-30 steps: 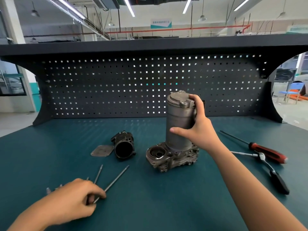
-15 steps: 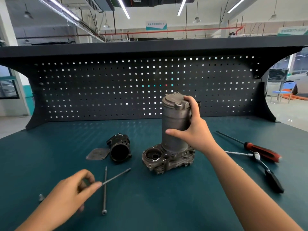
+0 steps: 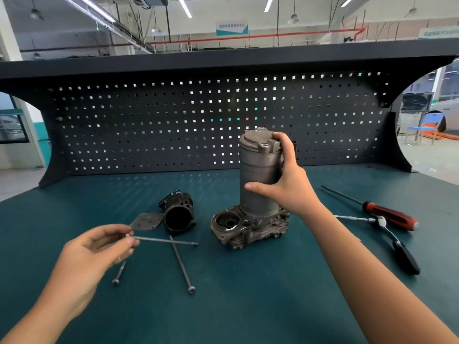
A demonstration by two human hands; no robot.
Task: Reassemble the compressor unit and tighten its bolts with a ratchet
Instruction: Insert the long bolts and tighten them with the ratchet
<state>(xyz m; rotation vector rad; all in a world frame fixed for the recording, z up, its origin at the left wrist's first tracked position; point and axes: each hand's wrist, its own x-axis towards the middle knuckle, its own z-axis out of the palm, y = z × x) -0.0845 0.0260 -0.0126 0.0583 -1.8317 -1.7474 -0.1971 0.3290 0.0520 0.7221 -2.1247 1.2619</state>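
Observation:
The grey compressor cylinder (image 3: 258,175) stands upright on its cast base (image 3: 248,227) in the middle of the bench. My right hand (image 3: 285,184) grips the cylinder's upper right side, fingers over the top cap. My left hand (image 3: 99,252) pinches one end of a long bolt (image 3: 166,241), held level above the mat with its head pointing right. Another long bolt (image 3: 182,265) and a shorter bolt (image 3: 119,274) lie on the mat below it. The ratchet (image 3: 395,242) lies at the right.
A dark round housing part (image 3: 178,214) and a thin flat plate (image 3: 146,221) lie left of the compressor. A red-handled screwdriver (image 3: 382,212) lies beside the ratchet. The black pegboard (image 3: 198,125) closes the back of the teal bench mat (image 3: 248,306).
My left hand has picked one long bolt off the mat and raised it, turning it level. My right hand stays on the cylinder.

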